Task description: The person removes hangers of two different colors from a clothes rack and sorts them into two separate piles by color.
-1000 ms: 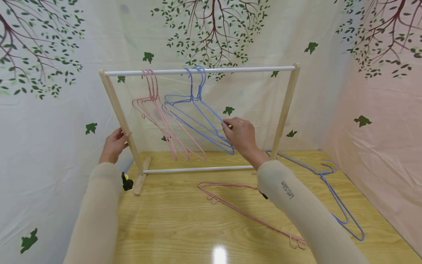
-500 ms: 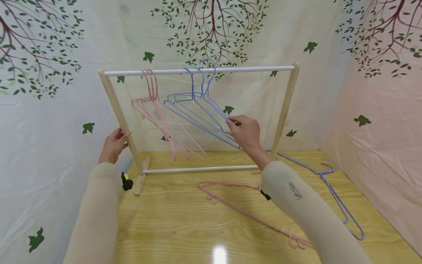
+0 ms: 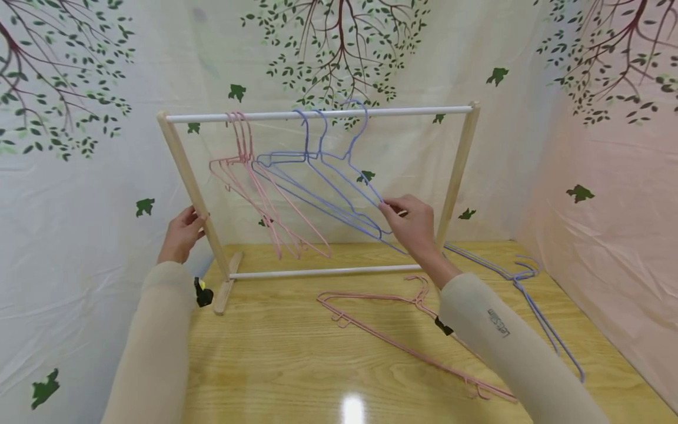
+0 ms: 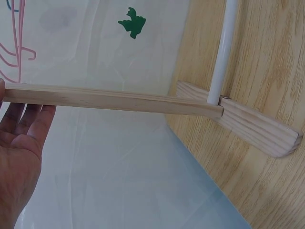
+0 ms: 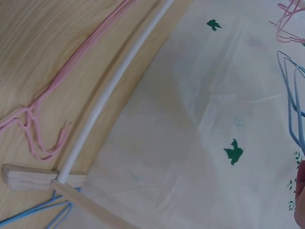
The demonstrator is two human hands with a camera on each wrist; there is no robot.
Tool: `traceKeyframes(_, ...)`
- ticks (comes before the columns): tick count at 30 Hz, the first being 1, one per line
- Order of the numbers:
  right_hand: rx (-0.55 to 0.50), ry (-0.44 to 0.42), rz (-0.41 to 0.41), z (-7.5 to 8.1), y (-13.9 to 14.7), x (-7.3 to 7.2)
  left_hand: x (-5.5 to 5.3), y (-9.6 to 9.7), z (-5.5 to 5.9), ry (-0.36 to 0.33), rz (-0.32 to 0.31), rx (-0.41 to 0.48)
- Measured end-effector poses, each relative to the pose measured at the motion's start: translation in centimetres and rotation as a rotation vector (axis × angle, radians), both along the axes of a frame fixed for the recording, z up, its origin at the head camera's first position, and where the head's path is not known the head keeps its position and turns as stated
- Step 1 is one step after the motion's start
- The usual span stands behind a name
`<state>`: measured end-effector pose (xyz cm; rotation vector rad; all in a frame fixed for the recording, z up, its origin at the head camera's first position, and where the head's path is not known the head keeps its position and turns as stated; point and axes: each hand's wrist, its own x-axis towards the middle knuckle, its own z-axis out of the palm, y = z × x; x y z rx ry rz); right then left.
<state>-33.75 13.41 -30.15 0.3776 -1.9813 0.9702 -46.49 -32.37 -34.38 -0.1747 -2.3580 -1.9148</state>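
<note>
My left hand (image 3: 182, 234) holds the left wooden post (image 3: 183, 165) of a small clothes rack. In the left wrist view its fingers (image 4: 35, 119) pass behind the post and the thumb tip shows at the edge. My right hand (image 3: 410, 221) pinches the sloping arm of a blue clothes hanger (image 3: 366, 118). This hanger's hook is at the white rail (image 3: 424, 111); whether it rests on it I cannot tell. Two other blue hangers (image 3: 305, 138) hang just left of it. Several pink hangers (image 3: 245, 138) hang farther left. In the right wrist view only part of the hand (image 5: 300, 195) shows.
Pink hangers (image 3: 376, 334) lie flat on the wooden table (image 3: 265, 365) in front of the rack. Blue hangers (image 3: 477, 258) lie at the right, partly behind my right sleeve (image 3: 492, 330). A lower white bar (image 3: 318, 272) joins the rack's feet. A printed curtain stands behind.
My right hand has moved right with the blue hanger, drawing its hook away from the other two, which have spread apart. My left hand stays on the post.
</note>
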Motion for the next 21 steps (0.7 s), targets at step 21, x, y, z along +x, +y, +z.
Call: traceKeyframes(21,-0.122,0.074,0.041,-3.6,5.3,5.8,-0.9,-0.3,-0.6,-0.001,0.003,0.013)
